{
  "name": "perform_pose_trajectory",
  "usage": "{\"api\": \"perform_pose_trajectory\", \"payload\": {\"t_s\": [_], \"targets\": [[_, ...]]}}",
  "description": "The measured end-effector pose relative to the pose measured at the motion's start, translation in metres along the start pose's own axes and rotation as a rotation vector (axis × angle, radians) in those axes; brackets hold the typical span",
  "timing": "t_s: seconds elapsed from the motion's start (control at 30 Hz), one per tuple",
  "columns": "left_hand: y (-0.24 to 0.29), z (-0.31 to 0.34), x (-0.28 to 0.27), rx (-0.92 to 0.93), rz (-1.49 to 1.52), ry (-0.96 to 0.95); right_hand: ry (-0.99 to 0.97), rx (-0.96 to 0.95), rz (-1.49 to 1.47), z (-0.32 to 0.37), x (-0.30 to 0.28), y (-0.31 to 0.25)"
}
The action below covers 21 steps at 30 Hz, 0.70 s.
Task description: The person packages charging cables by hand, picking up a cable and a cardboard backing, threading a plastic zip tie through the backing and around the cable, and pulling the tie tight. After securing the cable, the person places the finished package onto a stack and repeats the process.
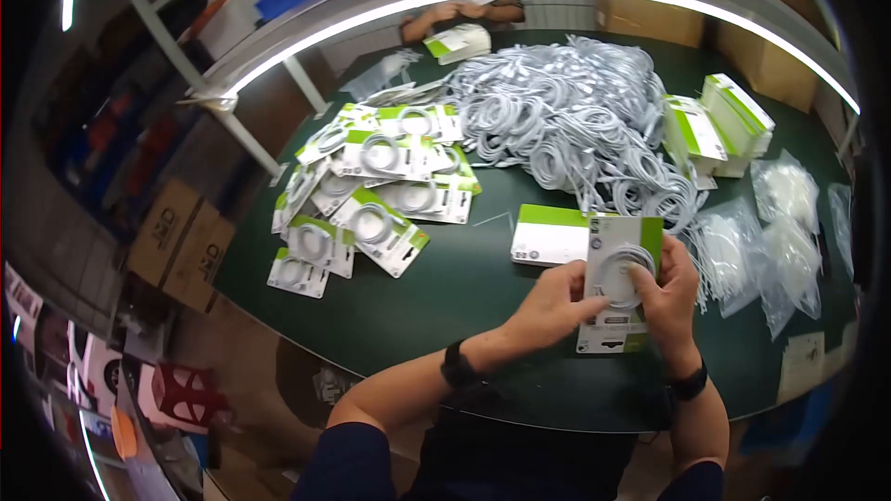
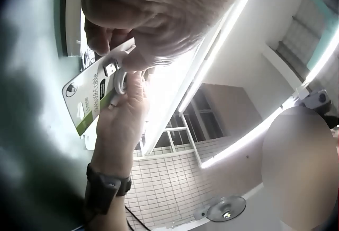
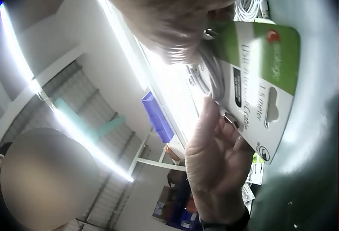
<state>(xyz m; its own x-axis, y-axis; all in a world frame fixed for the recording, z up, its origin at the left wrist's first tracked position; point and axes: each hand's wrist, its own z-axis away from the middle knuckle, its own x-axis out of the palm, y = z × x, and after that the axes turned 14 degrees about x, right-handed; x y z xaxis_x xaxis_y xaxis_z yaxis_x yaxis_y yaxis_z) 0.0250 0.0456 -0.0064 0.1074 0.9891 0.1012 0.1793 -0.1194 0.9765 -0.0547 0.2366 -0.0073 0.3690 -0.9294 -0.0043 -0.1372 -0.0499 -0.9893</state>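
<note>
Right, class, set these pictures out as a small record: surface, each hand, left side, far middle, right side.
Surface: dark green tabletop
Left hand: grips the left edge of a flat green-and-white rectangular card
Right hand: grips its right edge, thumb over a pale grey cable coil
Left side: overlapping green-and-white cards bearing cable coils
Far middle: large heap of pale grey coiled cables
Right side: stacks of green-and-white cards; clear plastic bags with whitish contents

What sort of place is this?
Likely a packing workshop: a carded cable is held over a green table that also bears a heap of coiled cables and a pile of cable packs.
</note>
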Motion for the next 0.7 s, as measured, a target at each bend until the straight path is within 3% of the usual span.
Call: {"api": "perform_pose_trajectory", "payload": {"t_s": [0.17,0.3,0.43,0.53,0.7], "targets": [[-0.008,0.006,-0.006,0.024,-0.083,-0.023,-0.011,-0.039,0.15,-0.002,0.004,0.005],[-0.008,0.01,-0.008,0.028,-0.154,-0.025,0.087,-0.108,0.369,0.002,0.009,0.001],[-0.001,0.014,-0.012,0.084,-0.098,0.007,0.008,0.068,0.516,0.005,0.003,-0.006],[0.018,0.019,-0.038,-0.015,-0.092,0.145,0.014,-0.052,0.109,0.003,0.007,0.006],[0.051,0.0,-0.144,0.144,0.0,0.485,-0.005,-0.001,0.154,0.002,0.005,0.008]]}}
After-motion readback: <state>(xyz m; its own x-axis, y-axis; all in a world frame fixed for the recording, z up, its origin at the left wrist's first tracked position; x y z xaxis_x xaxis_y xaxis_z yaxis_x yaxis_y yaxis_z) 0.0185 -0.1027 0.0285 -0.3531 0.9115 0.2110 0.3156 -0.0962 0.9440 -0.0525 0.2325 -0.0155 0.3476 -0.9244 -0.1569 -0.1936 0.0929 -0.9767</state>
